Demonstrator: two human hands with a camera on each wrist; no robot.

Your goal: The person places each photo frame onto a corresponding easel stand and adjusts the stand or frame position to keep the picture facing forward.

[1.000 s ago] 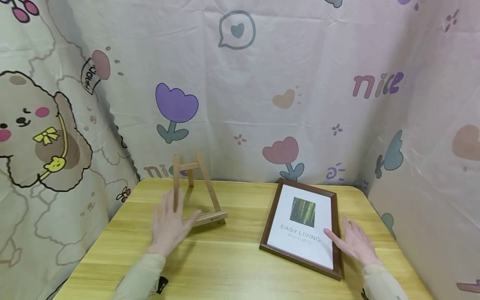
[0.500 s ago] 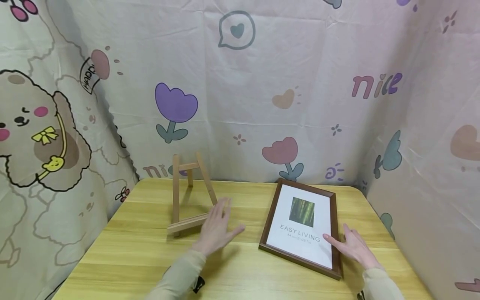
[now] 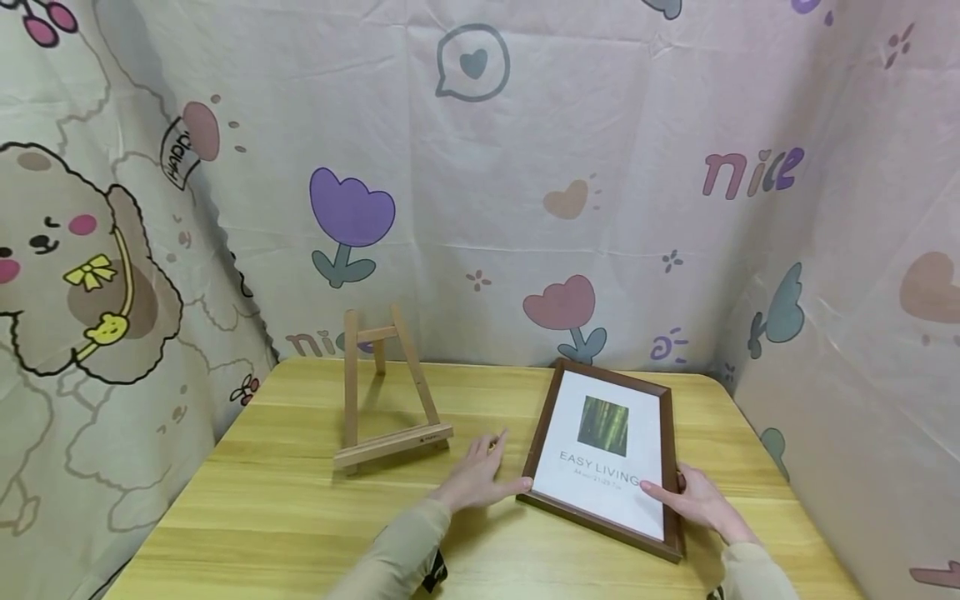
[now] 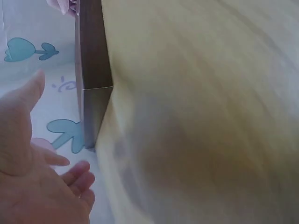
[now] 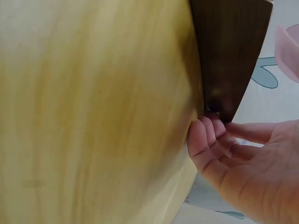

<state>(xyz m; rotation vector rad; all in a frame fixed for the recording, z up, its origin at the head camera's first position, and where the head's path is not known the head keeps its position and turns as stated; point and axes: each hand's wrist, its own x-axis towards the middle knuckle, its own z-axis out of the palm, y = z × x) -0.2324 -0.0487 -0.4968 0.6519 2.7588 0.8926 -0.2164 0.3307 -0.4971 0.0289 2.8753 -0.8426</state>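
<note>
Near the table's [image 3: 255, 500] right edge, the right hand [image 3: 703, 500] grips a frame [image 3: 600, 524] holding a print [image 3: 603, 426]; the left hand [image 3: 474, 477] is loosely spread, empty.

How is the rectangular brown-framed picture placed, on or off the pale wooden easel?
Off: the brown-framed picture lies on the yellow wood-grain table, apart from the easel, whose ledge holds nothing.

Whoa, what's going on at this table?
A person's bare right hand grips the right edge of a brown rectangular picture frame, thumb over its front. The bare left hand is open beside the frame's near left corner, not gripping it. The frame lies on the yellow wood-grain table, its white printed sheet facing up. To the left stands a light-coloured wooden easel, holding nothing.
</note>
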